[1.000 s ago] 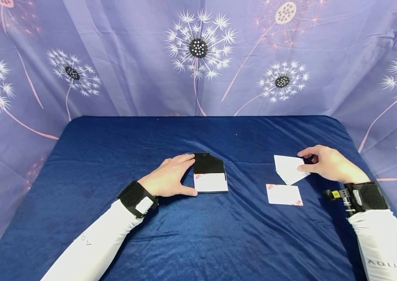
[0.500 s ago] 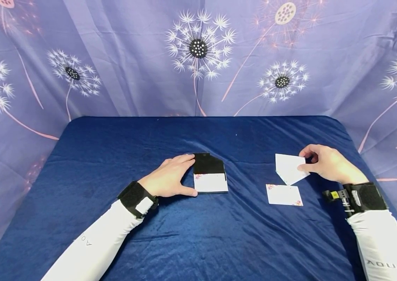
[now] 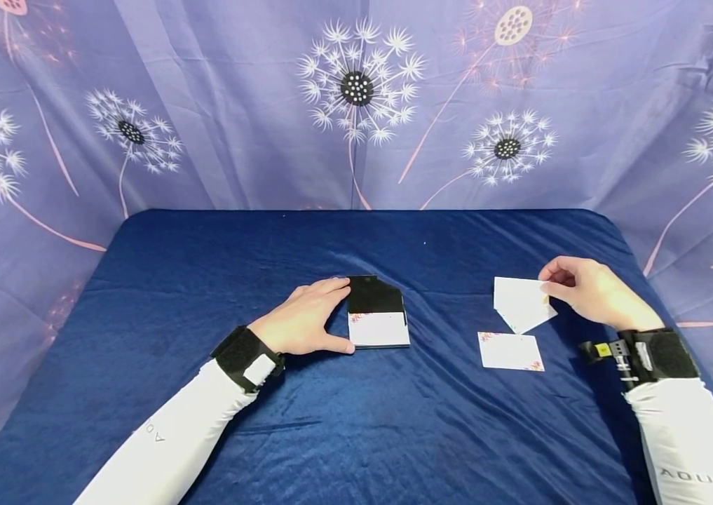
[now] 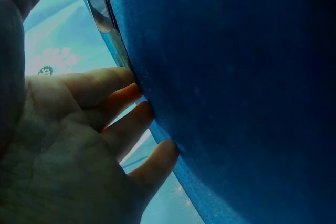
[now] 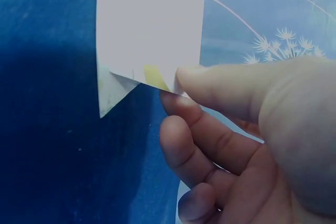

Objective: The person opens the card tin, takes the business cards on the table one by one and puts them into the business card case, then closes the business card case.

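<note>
In the head view my left hand point(image 3: 298, 315) rests beside a black card case point(image 3: 374, 293), thumb at its near left corner and fingertips at its far left corner. A white card with a floral corner point(image 3: 380, 330) lies in the front half of the case. My right hand point(image 3: 599, 291) pinches a white card point(image 3: 517, 291) by its right end, between thumb and index finger. That card overlaps another white card point(image 3: 523, 324), whose lower corner shows under it. In the right wrist view the held card point(image 5: 149, 19) is tilted, with the other card's corner point(image 5: 113, 95) behind it.
A single white card with floral corners point(image 3: 510, 351) lies flat just nearer than the overlapping pair. Dark blue cloth point(image 3: 356, 428) with wrinkles covers the table. A lilac dandelion-print curtain point(image 3: 236, 105) hangs behind and at both sides.
My right hand has risen slightly, its thumb shifting to the card's right edge. The upper card has straightened over the lower one. My left hand and the case stay still.
</note>
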Action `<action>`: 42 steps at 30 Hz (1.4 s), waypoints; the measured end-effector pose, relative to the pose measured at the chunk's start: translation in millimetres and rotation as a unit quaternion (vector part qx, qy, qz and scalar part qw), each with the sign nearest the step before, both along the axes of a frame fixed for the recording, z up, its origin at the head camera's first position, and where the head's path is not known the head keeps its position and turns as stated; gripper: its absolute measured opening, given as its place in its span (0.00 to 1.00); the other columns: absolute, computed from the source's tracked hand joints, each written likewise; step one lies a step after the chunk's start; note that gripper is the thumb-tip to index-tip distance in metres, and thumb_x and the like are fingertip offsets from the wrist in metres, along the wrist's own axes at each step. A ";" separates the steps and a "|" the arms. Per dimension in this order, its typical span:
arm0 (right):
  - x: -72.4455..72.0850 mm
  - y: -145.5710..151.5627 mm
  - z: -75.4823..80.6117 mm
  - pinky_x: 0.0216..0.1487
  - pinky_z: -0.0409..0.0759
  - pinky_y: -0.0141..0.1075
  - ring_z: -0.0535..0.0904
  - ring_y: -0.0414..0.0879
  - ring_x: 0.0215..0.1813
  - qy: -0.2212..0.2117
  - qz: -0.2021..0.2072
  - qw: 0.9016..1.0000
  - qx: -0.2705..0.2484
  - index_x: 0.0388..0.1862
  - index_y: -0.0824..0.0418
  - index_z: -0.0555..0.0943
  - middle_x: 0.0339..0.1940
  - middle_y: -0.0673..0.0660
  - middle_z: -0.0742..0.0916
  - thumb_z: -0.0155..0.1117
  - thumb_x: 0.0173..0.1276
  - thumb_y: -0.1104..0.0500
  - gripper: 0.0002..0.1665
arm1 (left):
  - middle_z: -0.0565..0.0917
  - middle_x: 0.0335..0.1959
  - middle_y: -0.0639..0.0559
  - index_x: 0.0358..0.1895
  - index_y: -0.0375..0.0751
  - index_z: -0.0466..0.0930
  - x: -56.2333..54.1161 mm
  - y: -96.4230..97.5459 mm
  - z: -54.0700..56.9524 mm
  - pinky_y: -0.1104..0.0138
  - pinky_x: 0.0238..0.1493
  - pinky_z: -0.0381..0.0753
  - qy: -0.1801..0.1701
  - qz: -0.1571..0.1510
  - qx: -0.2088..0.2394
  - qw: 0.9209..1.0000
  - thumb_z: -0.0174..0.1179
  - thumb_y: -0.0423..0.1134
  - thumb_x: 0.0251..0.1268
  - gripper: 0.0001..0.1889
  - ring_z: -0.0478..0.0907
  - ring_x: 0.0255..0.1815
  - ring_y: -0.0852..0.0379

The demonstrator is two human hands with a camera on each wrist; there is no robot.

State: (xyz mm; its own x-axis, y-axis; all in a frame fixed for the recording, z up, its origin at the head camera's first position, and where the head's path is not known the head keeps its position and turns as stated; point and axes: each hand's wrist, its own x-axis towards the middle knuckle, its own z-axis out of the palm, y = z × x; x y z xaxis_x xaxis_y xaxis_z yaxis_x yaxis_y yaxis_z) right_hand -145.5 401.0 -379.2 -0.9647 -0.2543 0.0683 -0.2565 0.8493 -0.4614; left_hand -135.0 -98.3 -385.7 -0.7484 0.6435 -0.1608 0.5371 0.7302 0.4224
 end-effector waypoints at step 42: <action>-5.1 -63.3 34.7 0.38 0.73 0.28 0.84 0.43 0.39 0.010 0.040 0.999 -0.032 0.47 0.56 0.87 0.41 0.51 0.90 0.65 0.81 0.61 0.05 | 0.59 0.85 0.43 0.84 0.34 0.58 -2.0 -0.7 -4.4 0.44 0.80 0.55 0.001 0.001 -0.004 1.000 0.73 0.64 0.63 0.56 0.52 0.86 0.45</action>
